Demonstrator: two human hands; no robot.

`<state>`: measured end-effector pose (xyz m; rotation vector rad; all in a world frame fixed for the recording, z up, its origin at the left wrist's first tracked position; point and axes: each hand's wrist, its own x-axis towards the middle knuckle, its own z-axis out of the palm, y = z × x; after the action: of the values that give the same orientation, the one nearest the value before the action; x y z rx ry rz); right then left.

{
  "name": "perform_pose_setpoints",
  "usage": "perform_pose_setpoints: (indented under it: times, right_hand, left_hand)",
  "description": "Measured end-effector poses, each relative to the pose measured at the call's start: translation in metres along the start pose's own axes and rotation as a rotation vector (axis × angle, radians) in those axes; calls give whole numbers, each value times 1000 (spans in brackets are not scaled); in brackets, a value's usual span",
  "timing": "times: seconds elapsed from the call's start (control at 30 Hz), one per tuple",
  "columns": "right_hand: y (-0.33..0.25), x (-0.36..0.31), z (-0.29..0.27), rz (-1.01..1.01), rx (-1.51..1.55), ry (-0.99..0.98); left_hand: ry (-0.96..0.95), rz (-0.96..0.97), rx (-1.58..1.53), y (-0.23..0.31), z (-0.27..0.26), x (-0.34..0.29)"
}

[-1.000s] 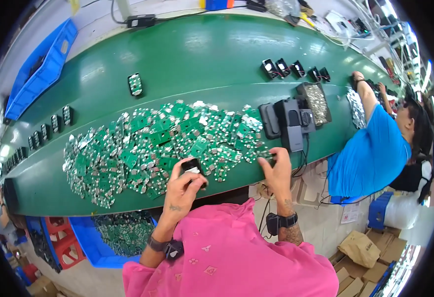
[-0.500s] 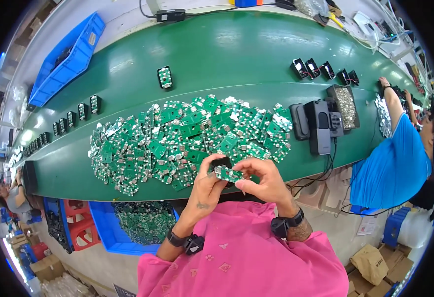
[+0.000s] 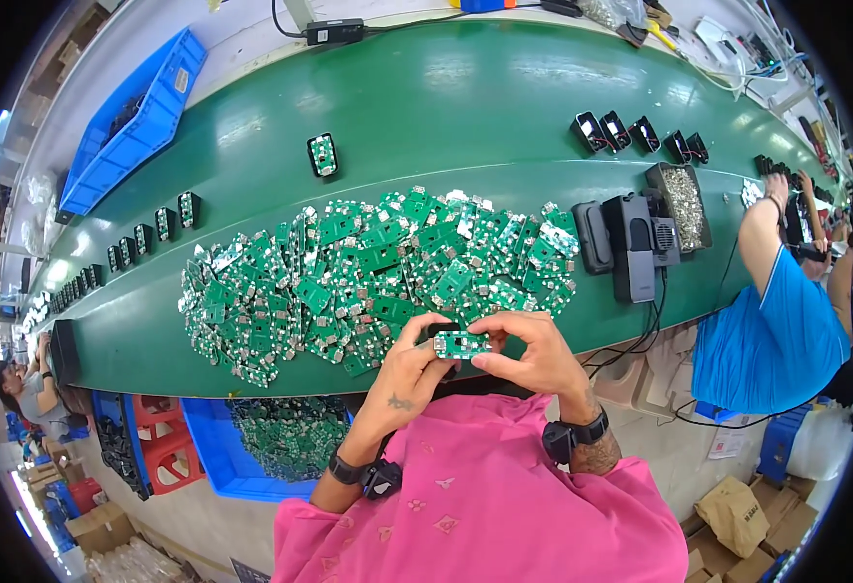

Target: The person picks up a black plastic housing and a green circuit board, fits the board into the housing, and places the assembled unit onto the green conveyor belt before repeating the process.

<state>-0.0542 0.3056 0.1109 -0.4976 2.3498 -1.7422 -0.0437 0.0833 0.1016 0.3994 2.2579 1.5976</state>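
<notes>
At the table's near edge, my left hand (image 3: 410,377) grips a small black plastic case (image 3: 443,328), mostly hidden behind the fingers and the board. My right hand (image 3: 535,358) pinches the right end of a green circuit board (image 3: 463,344) between thumb and fingers. The board lies level in front of the case, its left end by my left fingertips; whether it is inside the case I cannot tell. Just beyond both hands spreads a wide heap of loose green circuit boards (image 3: 373,262).
A black case with a board in it (image 3: 322,154) stands beyond the heap. More filled cases (image 3: 165,223) line the left. On the right are a black device (image 3: 631,249), a tray of small metal parts (image 3: 681,206) and open cases (image 3: 590,133). A blue-clothed person (image 3: 774,325) works at far right.
The circuit board has turned from a slant to level and shifted slightly right between my hands. At far right, the person in blue has reached farther along the table.
</notes>
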Motion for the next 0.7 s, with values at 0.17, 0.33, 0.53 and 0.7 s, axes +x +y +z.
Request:
perform_pose_setpoints:
  times: [0.17,0.33,0.53,0.7]
  right_hand:
    - [5,-3,-2,52,39,-12]
    - [8,-3,-2,90,194,-58]
    - [6,-6,2,55,142,-44]
    - [1,-5,18,-28,29,-1]
  left_hand:
    - [-3,61,88,-5,2,0]
    - [-10,49,58,0,2,1]
    - [-25,-5,-95,-11,1,1]
    - [101,-46,-534,9,8,-12]
